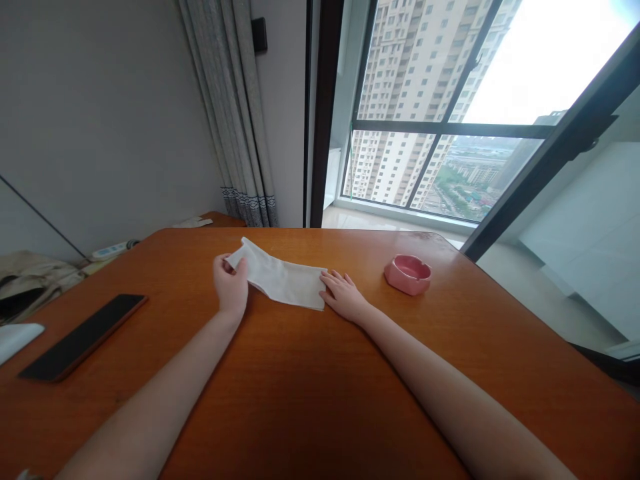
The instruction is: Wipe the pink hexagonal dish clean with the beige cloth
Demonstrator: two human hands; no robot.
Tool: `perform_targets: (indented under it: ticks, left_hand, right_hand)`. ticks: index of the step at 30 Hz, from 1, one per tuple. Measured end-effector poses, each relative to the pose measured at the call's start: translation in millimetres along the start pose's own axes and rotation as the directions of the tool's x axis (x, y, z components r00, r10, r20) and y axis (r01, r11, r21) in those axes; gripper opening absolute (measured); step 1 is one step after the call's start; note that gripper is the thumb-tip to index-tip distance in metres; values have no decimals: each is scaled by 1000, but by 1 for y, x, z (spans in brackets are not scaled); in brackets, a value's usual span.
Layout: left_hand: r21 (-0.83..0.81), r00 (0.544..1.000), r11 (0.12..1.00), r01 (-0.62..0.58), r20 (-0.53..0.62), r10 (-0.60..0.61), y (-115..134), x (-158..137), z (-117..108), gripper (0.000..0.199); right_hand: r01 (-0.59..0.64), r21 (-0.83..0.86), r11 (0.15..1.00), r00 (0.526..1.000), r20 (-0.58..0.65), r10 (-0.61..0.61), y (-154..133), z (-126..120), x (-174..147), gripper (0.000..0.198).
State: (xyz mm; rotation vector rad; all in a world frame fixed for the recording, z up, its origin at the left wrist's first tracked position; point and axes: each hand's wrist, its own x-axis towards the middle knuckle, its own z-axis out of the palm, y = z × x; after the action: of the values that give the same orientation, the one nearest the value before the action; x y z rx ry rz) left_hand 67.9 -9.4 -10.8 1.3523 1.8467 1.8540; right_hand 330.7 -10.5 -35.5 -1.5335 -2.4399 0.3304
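A narrow white cloth, seemingly folded, stretches between my two hands on the wooden table. My left hand pinches its left end, which is raised a little off the tabletop. The cloth's right end lies flat, with the fingertips of my right hand resting on its edge. Those fingers are stretched out, palm down. To the right of my right hand stands a pink ashtray with notches in its rim.
On the left part of the brown table lies a long black flat object with a reddish edge. A white object reaches in at the far left. Behind the table are a grey curtain and a large window.
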Motion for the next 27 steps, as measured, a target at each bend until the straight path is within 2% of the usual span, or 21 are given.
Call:
perform_targets:
  ticks: [2,3,4,5,8,9,10,13,18,21,23,25,26,27]
  left_hand:
    - [-22,973,989,-148,174,150,15,-21,9,23]
    - [-6,937,974,-226,270,220,22,-32,13,21]
    - [16,878,949,-314,384,285,27,-42,18,22]
    - [35,798,914,-405,500,335,30,-50,22,23]
    - [67,547,792,-607,758,355,30,-65,31,29]
    - [70,494,764,-641,800,341,28,-68,33,31]
    - [71,463,745,-663,822,333,26,-69,33,33]
    - [54,423,712,-700,834,354,22,-70,32,39]
    - [10,373,676,-737,839,395,23,-68,29,36]
    - [-16,349,660,-751,839,417,26,-69,27,36]
    - [-68,301,650,-757,847,439,28,-70,25,35]
    - [-125,263,643,-755,842,471,30,-70,23,34]
    - [-135,273,646,-752,828,491,31,-69,21,33]
    - [-126,309,656,-744,806,506,31,-68,20,30]
  right_hand:
    - [58,6,998,998,22,-58,-2,0,0,50]
    - [86,7,996,996,22,-86,-3,1,0,50]
    - [108,5,994,994,16,-108,-5,1,0,50]
    - [123,3,992,992,6,-123,-6,2,0,50]
    - [146,4,989,989,-20,-146,-10,3,0,48]
    - [152,7,988,988,-25,-152,-11,3,0,46]
    - [155,10,988,987,-30,-155,-11,3,-1,45]
    - [156,20,988,987,-37,-155,-12,1,-2,43]
    - [180,85,980,981,-90,-172,-8,6,1,38]
    - [182,179,967,962,-235,-137,1,11,5,42]
    - [151,255,955,931,-363,-50,7,12,8,45]
    - [151,300,942,896,-444,-2,9,10,7,39]
    - [172,302,938,888,-459,-15,9,7,6,35]
    - [208,289,934,888,-456,-56,6,4,4,32]
